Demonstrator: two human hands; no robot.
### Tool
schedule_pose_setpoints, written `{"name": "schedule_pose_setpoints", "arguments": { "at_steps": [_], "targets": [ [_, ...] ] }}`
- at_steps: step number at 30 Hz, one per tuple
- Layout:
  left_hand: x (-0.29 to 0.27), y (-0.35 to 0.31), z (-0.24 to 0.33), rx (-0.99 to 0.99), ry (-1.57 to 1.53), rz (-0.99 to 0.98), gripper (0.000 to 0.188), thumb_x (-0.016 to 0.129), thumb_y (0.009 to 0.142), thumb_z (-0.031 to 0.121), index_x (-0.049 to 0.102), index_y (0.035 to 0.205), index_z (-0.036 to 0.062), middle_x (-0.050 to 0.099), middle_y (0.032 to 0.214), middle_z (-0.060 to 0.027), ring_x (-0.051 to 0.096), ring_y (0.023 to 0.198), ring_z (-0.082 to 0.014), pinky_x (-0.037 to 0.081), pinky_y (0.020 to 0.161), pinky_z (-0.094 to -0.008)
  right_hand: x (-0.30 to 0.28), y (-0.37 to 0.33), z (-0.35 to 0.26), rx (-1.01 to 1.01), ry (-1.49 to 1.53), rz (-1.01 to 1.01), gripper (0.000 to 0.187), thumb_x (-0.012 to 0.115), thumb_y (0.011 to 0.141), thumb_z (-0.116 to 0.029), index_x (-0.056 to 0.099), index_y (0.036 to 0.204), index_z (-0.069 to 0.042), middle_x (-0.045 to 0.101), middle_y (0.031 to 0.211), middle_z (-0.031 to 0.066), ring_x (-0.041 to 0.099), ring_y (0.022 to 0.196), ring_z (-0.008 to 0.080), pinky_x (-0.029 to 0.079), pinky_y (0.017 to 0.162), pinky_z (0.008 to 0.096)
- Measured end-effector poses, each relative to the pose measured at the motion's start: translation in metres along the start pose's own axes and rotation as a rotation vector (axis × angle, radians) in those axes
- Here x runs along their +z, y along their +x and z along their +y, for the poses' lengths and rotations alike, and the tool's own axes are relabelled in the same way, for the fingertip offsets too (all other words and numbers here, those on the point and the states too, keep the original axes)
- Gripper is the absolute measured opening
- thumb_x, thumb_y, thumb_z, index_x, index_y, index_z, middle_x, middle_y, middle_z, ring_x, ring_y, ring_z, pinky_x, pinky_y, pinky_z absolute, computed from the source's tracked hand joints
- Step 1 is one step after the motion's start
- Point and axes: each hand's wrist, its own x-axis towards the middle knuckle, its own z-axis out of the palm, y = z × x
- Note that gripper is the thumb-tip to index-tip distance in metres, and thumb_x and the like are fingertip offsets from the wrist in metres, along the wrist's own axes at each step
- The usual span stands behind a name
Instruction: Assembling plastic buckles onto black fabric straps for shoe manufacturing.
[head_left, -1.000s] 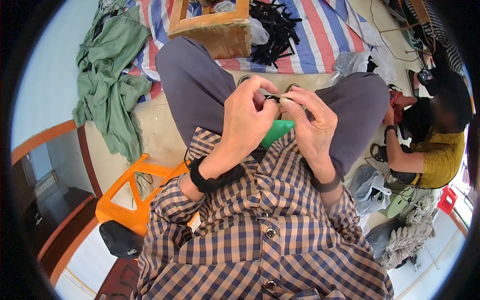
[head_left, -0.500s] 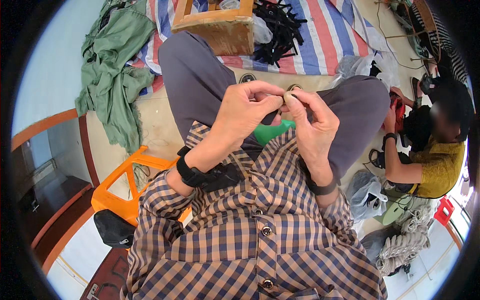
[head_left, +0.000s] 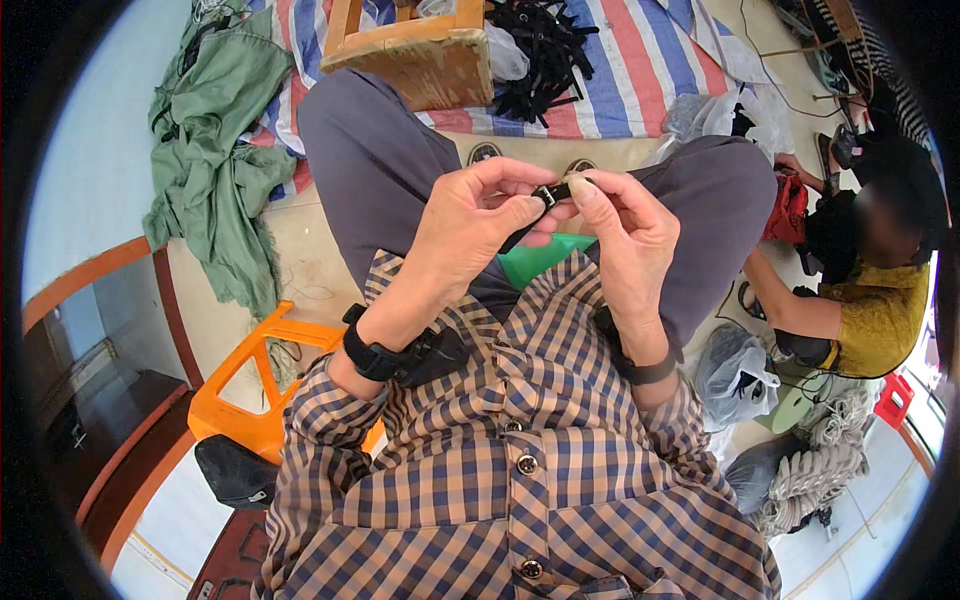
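Pinching a black strap [head_left: 562,191], the left hand [head_left: 462,225] has its thumb and forefinger clamped on it beside a small shiny piece [head_left: 547,196], too small to make out. The right hand [head_left: 632,222] has thumb and forefinger together on the strap's other end, so it is held up between the 2 hands, above the lap. A dark length hangs below the left thumb. Black bands circle both wrists, under the sleeves of a checked shirt [head_left: 480,480].

Below the hands, part of a green seat [head_left: 545,260] shows between 2 knees in grey trousers [head_left: 375,160], with 2 dark shoes just beyond. Farther out, a worn wooden stool [head_left: 420,75] rests on a striped sheet [head_left: 635,80], with a heap of black straps [head_left: 545,65] just beside it.

To the left, green cloth [head_left: 215,160] lies crumpled, and nearer stands an orange stool [head_left: 222,425] with a black pouch [head_left: 237,470] against it. To the right, a co-worker in a yellow top [head_left: 880,325] sits near a red item [head_left: 788,210], with a clear plastic bag [head_left: 738,375] closer in
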Motion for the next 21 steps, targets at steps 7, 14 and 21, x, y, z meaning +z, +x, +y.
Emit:
{"name": "schedule_pose_setpoints", "arguments": {
  "at_steps": [7,14,21],
  "targets": [
    [0.004,0.001,0.003,-0.028,-0.011,0.058,0.021,0.055,0.087,0.010,0.057,0.106,-0.0004,0.061,0.092,-0.0056,0.060,0.081,-0.0124,0.052,0.072,-0.0263,0.007,0.000,0.004,-0.186,-0.119,0.007,0.011,0.060,0.084,-0.008,0.063,0.088,0.002,0.062,0.076,0.0031,0.059,0.069,0.0075,0.045,0.061,0.0192],
    [0.010,-0.004,0.006,0.115,0.204,0.015,0.021,0.058,0.084,0.006,0.057,0.103,-0.0026,0.063,0.086,-0.0070,0.061,0.078,-0.0118,0.049,0.073,-0.0236,-0.003,0.003,-0.008,0.091,0.150,-0.015,0.009,0.059,0.083,-0.006,0.062,0.087,0.002,0.062,0.076,0.0030,0.059,0.068,0.0080,0.045,0.059,0.0192],
    [0.007,-0.003,0.012,0.054,0.214,-0.093,0.016,0.057,0.082,0.001,0.056,0.097,-0.0053,0.062,0.081,-0.0064,0.061,0.069,-0.0102,0.048,0.062,-0.0206,-0.006,0.006,-0.007,0.033,0.087,-0.022,0.008,0.060,0.081,-0.003,0.062,0.087,0.001,0.059,0.072,-0.0001,0.054,0.066,0.0060,0.044,0.062,0.0191]
  ]
}}
